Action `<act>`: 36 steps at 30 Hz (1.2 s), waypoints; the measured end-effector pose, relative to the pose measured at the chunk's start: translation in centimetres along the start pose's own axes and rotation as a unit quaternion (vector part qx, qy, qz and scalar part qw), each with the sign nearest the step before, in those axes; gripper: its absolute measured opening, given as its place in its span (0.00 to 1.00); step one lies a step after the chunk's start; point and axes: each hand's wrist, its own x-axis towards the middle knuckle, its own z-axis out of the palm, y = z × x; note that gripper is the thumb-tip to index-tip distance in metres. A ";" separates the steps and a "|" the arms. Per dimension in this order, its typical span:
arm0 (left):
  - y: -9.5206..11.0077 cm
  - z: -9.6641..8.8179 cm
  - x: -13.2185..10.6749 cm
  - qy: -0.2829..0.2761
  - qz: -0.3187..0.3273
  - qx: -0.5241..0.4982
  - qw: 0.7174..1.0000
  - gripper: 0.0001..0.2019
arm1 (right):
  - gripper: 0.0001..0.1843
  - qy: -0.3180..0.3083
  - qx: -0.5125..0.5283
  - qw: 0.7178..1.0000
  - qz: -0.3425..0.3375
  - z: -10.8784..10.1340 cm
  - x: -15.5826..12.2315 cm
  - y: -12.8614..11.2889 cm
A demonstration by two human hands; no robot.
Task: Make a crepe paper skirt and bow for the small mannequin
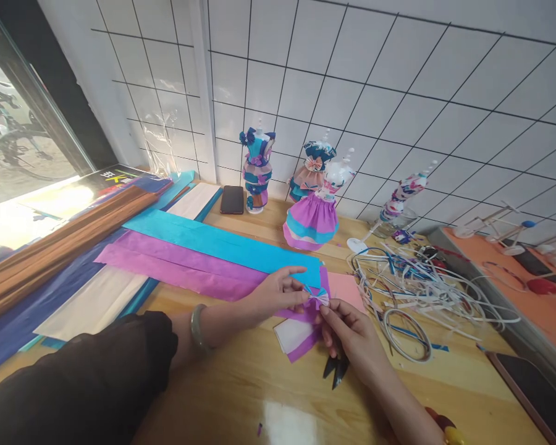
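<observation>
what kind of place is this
Probably a paper-craft workbench: long crepe paper sheets lie on the wooden table, miniature paper dresses stand by the tiled wall, and the left hand and right hand pinch a tiny paper bow.

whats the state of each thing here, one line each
paper bow, pinched between both hands
left hand, fingers shut on the bow
right hand, fingers shut on the bow
phone, lying flat, screen dark
cyan sheet, spread flat
purple dress model, upright

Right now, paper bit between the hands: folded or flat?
Folded. The paper bit shows fanned pleats, pinched between left hand and right hand.
</observation>
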 end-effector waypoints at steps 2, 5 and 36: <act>-0.1 0.0 0.0 -0.013 0.007 0.018 1.000 0.32 | 0.18 -0.001 -0.004 1.000 0.001 0.0 0.0 0.0; -0.1 0.0 0.1 -0.010 0.026 0.032 0.999 0.30 | 0.19 -0.012 -0.016 1.000 0.011 0.0 -0.1 0.0; -0.1 0.4 0.0 -0.028 0.046 0.049 0.997 0.28 | 0.21 0.076 0.005 0.997 -0.001 -0.2 0.1 0.2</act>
